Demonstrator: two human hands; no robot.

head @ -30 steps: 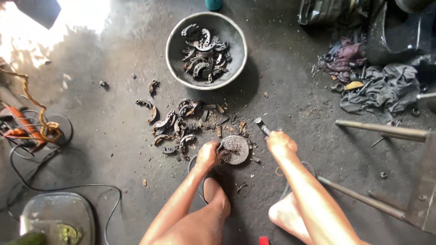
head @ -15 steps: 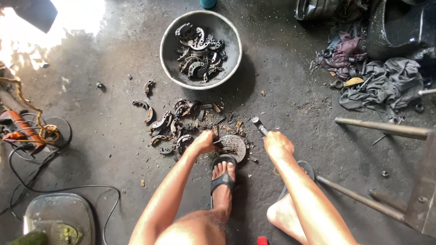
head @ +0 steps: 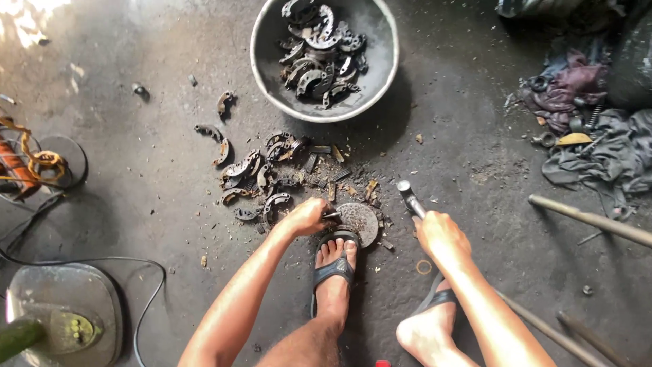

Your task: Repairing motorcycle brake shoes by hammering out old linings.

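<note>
We're looking down at a grimy concrete floor (head: 475,170). Our left hand (head: 307,216) is closing its grip on a small dark metal piece (head: 331,215), pinning it at the edge of a round rusty disc (head: 358,222) lying flat on the floor. Exactly what that piece is, we're not able to tell; it's mostly hidden by the fingers. Our right hand (head: 441,236) is wrapping its grip tight around the handle of a hammer (head: 409,197), head pointing up-left, sitting just right of the disc and apart from it.

Our left foot, in a black sandal (head: 334,266), is pressing its toes against the disc's near edge. The right foot (head: 428,333) is resting further right, near the bottom edge.

A loose pile of curved brake shoes (head: 261,177) is lying just up-left of the left hand, with broken lining chips scattered around it. A grey metal basin (head: 380,75) is sitting beyond the pile, holding more brake shoes.

Off to the right we're seeing a heap of rags (head: 598,143) and a long metal rod (head: 591,221). On the left, a black cable (head: 88,259) is running past a grey lidded container (head: 61,292).
</note>
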